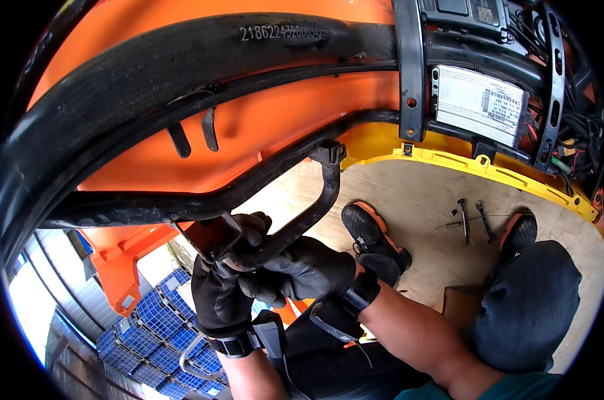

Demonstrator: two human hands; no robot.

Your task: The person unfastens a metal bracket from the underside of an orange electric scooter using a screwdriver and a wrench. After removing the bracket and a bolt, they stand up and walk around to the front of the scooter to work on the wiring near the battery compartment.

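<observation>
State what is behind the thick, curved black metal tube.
Smooth orange panelling shows above and below the thick tube; whatever lies directly behind it is covered and cannot be seen.

I see beige floor [428, 187]; on it, right side: two metal tools [464, 221] between dark shoes [365, 227], brown piece [460, 303] nearer.

We wear black gloves [220, 303] on both hands [312, 267], black wrist straps [235, 345], the seven-o'clock one beside a grey box [270, 333], a teal sleeve [478, 391] at five o'clock, dark trousers [528, 307] at four and black, orange-soled shoes [364, 227].
</observation>
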